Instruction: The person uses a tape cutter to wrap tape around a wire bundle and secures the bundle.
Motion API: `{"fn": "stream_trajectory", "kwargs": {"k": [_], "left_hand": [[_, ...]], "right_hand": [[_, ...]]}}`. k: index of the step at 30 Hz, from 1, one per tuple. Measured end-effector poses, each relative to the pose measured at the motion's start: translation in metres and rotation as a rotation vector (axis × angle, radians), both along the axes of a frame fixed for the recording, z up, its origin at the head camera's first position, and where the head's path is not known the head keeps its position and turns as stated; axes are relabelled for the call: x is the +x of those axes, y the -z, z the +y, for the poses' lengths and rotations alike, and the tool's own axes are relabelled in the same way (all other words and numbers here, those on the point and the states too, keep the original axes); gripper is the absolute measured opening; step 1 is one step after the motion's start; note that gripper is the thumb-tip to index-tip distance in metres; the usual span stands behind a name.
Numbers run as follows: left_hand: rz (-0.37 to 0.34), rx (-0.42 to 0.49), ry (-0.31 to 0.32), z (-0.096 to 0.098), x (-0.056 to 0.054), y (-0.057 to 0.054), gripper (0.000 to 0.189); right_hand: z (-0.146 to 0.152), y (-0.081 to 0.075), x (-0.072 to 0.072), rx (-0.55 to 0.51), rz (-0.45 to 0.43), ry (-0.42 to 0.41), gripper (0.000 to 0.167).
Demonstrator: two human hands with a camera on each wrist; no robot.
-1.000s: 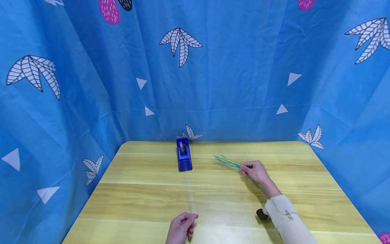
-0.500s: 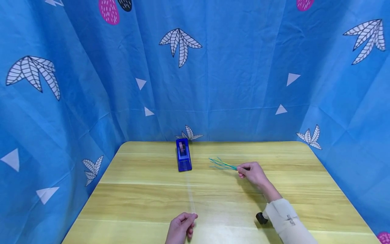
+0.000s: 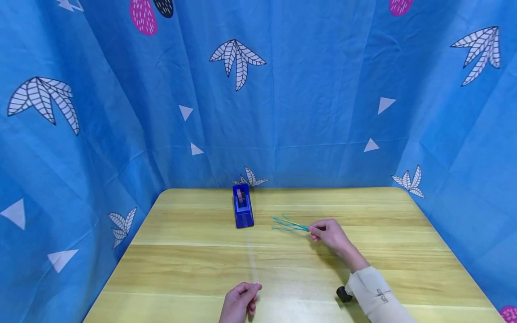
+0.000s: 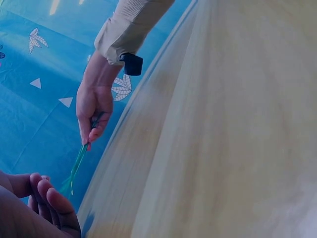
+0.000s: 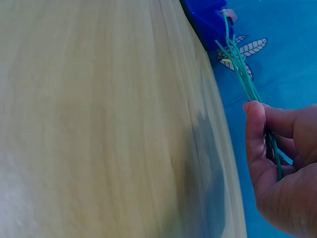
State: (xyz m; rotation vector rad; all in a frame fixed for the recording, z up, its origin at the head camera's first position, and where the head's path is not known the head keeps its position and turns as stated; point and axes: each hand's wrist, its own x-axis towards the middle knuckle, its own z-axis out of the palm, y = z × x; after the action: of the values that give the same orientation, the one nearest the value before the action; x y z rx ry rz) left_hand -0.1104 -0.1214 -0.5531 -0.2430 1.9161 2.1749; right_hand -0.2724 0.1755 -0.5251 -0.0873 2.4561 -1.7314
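Observation:
A blue tape dispenser (image 3: pixel 244 218) stands at the back of the table, left of centre. From its front a long strip of clear tape (image 3: pixel 252 259) runs towards the near edge, its end pinched between the thumb and finger of my left hand (image 3: pixel 238 299). Over the table to the right, my right hand (image 3: pixel 330 234) holds a bundle of thin green wires (image 5: pixel 244 79), with a bit of yellow among them. The wires' loose ends fan out leftwards, towards the tape. In the left wrist view the left fingertips (image 4: pixel 60 201) show, but the tape does not.
The light wooden table (image 3: pixel 181 269) has rounded back corners. A blue patterned curtain (image 3: pixel 315 98) hangs behind it and along both sides. A small black device (image 3: pixel 343 294) sits at the right wrist, by the cuff of the pale sleeve (image 3: pixel 375 291).
My right hand has moved a little left and nearer to me, bringing the green wires closer to the tape. The left hand stays put with the tape end.

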Motion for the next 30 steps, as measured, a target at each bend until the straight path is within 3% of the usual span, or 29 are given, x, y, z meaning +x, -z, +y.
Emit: {"fn": "stream_trajectory", "kwargs": {"k": [9,19,30], "left_hand": [[0.011,-0.011,0.02,0.001,0.001,-0.007,0.037],[0.018,-0.004,0.02,0.002,0.001,-0.003,0.038],[0.027,-0.008,0.007,0.004,0.001,-0.005,0.036]], "right_hand": [[-0.009,0.002,0.005,0.016,-0.003,-0.03,0.017],[-0.027,0.004,0.016,0.017,0.015,-0.128,0.017],[-0.053,0.009,0.027,-0.007,0.005,-0.213,0.014]]}}
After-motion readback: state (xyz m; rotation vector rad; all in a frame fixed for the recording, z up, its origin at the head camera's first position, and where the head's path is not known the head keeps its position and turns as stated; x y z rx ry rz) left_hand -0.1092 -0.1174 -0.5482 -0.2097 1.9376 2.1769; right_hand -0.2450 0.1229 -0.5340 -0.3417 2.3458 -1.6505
